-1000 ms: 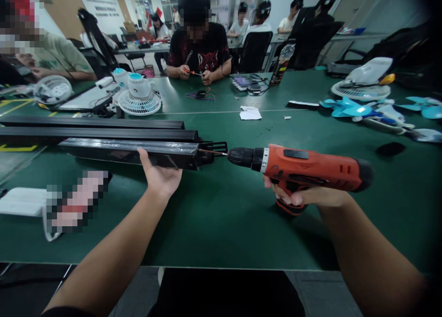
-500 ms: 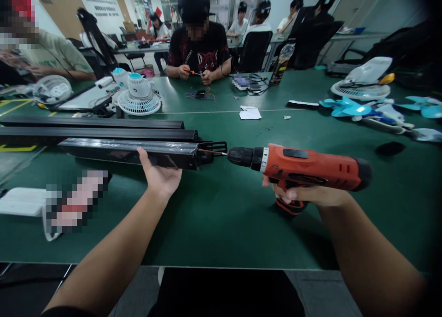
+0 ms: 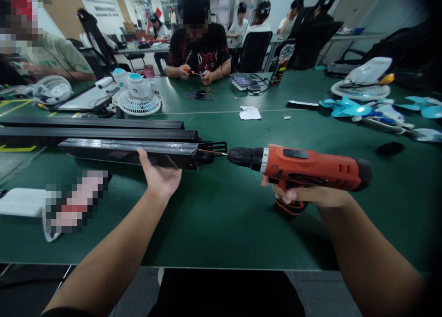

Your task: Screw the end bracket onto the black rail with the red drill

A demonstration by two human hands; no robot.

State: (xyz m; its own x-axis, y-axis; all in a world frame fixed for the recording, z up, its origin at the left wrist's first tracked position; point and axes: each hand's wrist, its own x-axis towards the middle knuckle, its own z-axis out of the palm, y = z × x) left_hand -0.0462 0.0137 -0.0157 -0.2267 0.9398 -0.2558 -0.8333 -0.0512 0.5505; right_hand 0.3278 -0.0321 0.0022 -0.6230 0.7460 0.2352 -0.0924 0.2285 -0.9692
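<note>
My right hand point(image 3: 304, 195) is wrapped round the handle of an orange and black cordless drill point(image 3: 311, 167), which lies level and points left. A long thin bit point(image 3: 216, 153) runs from its chuck to the end of a long black bar point(image 3: 165, 155) with shiny, film-like sides. A black slotted bracket and a round black part point(image 3: 206, 157) stick out at that end. My left hand point(image 3: 162, 176) grips the bar from below, its thumb up along the near side; the other fingers are hidden beneath it.
Two more black bars point(image 3: 103, 133) lie behind the held one. At the left are a white box point(image 3: 24, 202) and a blurred-out flat object point(image 3: 81, 199). Fan parts point(image 3: 140, 98) and blue fan blades point(image 3: 348, 107) lie farther back. Across the table a person point(image 3: 198, 49) holds a screwdriver.
</note>
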